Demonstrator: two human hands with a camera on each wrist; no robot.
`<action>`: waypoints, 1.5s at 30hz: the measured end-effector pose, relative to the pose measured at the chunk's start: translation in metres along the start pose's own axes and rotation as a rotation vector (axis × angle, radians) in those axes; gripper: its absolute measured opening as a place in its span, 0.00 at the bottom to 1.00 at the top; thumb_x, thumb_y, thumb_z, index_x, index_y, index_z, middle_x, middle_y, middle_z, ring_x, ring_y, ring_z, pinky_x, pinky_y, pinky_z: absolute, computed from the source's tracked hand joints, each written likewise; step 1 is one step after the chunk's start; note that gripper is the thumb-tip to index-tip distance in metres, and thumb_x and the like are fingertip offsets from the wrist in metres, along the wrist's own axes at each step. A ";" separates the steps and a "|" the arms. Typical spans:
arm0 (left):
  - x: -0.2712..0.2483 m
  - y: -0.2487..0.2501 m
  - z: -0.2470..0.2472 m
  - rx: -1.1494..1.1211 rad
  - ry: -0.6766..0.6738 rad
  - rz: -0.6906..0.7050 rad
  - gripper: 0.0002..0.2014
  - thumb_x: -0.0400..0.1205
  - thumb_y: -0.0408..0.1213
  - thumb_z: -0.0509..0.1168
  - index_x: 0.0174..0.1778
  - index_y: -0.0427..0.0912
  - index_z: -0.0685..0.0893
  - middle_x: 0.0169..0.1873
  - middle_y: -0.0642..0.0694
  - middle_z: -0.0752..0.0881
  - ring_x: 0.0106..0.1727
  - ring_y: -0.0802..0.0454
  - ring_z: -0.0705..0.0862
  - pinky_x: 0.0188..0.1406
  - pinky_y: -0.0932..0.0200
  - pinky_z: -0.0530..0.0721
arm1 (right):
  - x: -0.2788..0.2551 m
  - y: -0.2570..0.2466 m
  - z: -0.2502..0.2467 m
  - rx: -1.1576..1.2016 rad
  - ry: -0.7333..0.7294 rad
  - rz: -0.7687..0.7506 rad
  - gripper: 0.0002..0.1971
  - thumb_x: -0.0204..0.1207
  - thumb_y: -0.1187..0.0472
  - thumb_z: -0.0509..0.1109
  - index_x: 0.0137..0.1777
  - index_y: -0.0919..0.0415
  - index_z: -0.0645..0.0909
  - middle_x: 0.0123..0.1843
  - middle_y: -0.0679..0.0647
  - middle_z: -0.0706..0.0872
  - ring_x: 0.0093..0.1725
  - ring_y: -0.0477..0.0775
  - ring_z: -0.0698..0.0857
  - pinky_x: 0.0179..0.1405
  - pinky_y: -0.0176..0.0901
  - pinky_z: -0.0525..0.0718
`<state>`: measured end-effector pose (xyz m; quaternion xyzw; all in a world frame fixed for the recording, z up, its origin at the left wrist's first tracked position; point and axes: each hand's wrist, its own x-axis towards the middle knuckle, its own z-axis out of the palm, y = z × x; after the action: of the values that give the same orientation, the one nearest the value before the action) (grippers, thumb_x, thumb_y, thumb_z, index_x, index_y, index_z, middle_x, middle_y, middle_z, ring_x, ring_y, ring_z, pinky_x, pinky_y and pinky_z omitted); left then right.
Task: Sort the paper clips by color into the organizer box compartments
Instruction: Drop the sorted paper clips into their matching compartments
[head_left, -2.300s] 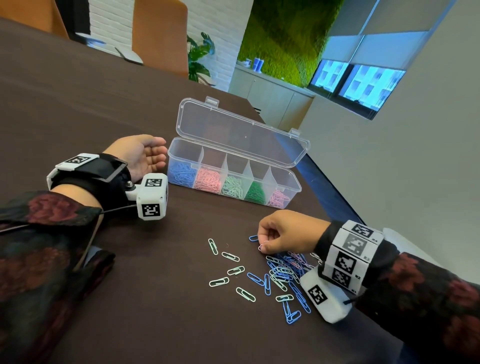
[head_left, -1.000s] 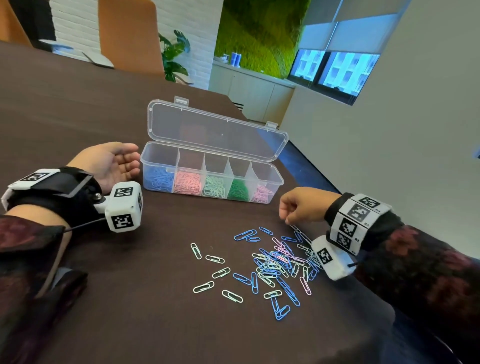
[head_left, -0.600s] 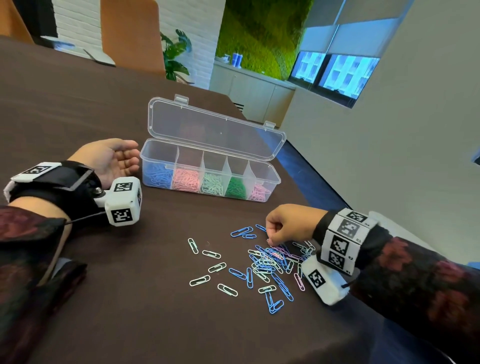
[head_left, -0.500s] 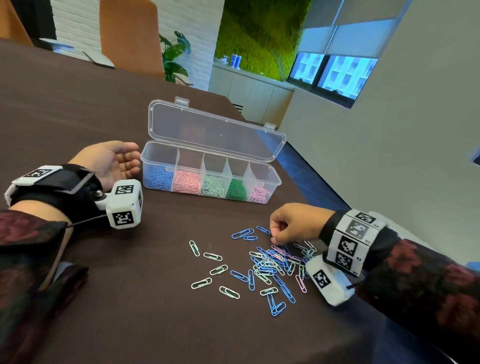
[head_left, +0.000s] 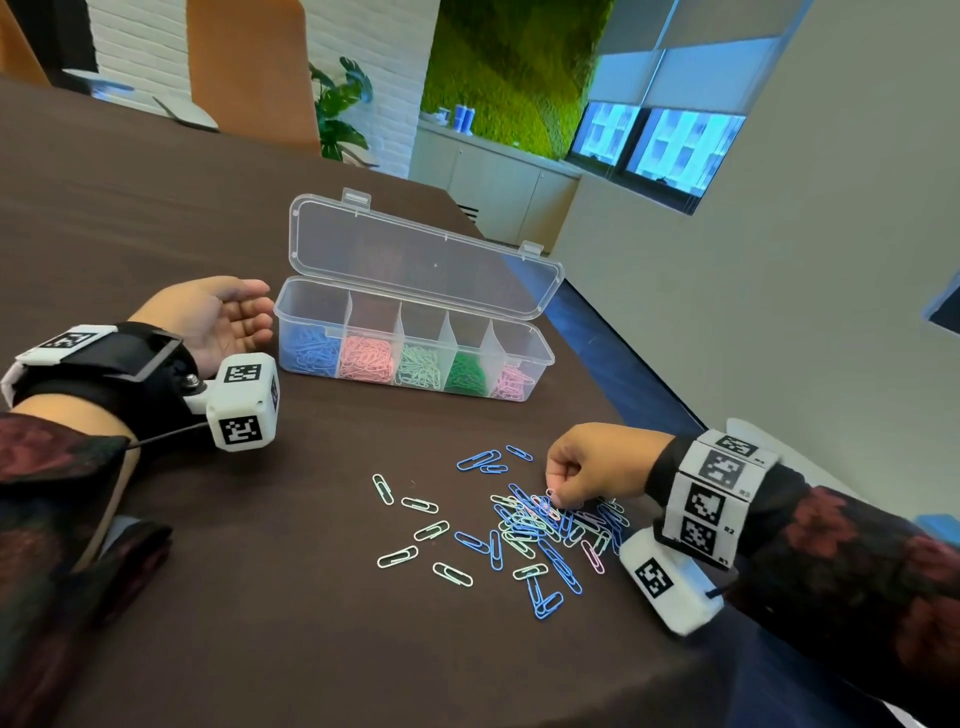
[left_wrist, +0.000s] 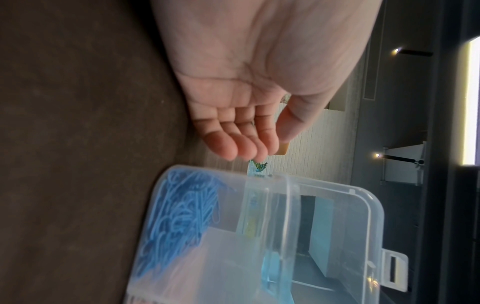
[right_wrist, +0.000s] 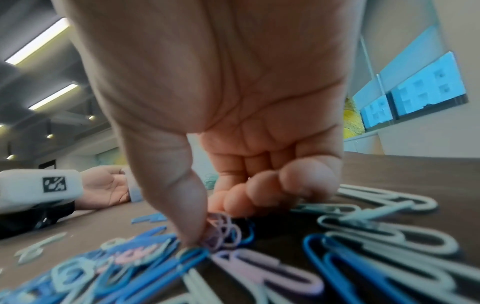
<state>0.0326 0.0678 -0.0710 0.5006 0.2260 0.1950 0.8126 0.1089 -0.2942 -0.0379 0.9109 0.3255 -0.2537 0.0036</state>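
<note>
my right hand (right_wrist: 207, 185) pinches a lilac clip (right_wrist: 221, 232) mid-pile; blue clips (right_wrist: 192, 257) tangled right under the pinch could ride along. left hand (head_left: 218, 322) idle, fingers relaxed.

A dark brown table (head_left: 156, 218), orange chairs (head_left: 249, 67), a moss wall (head_left: 509, 73), white cabinets (head_left: 483, 182) and windows (head_left: 670, 140).

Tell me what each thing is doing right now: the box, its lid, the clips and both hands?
organizer box: on the table, five compartments holding sorted clips.
lid: open, tilted back.
loose paper clips: scattered and piled on the table, unsorted.
pink clip: pinched in the pile.
left hand: open, palm up, beside the box.
right hand: curled, pinching the pink clip.
</note>
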 end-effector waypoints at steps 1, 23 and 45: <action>-0.001 0.000 0.001 0.002 -0.001 -0.002 0.08 0.84 0.34 0.56 0.41 0.42 0.78 0.18 0.53 0.81 0.22 0.59 0.79 0.23 0.71 0.81 | -0.001 0.003 -0.002 0.057 -0.008 0.000 0.06 0.75 0.63 0.72 0.37 0.55 0.79 0.31 0.43 0.81 0.31 0.45 0.77 0.33 0.35 0.76; 0.002 0.001 0.002 -0.014 0.009 0.013 0.09 0.84 0.34 0.55 0.41 0.41 0.79 0.23 0.50 0.81 0.30 0.56 0.76 0.22 0.70 0.81 | 0.022 0.024 -0.069 0.525 0.632 -0.104 0.11 0.76 0.70 0.70 0.38 0.54 0.76 0.33 0.50 0.79 0.26 0.43 0.77 0.20 0.29 0.73; 0.003 0.000 0.000 0.003 -0.003 -0.004 0.09 0.85 0.35 0.55 0.41 0.42 0.78 0.19 0.53 0.81 0.23 0.60 0.79 0.23 0.70 0.82 | -0.036 0.005 0.016 0.009 0.045 -0.140 0.12 0.73 0.67 0.71 0.33 0.53 0.75 0.29 0.42 0.81 0.26 0.35 0.78 0.30 0.27 0.74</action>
<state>0.0350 0.0695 -0.0713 0.5015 0.2260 0.1921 0.8127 0.0803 -0.3222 -0.0356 0.8913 0.3873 -0.2343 -0.0257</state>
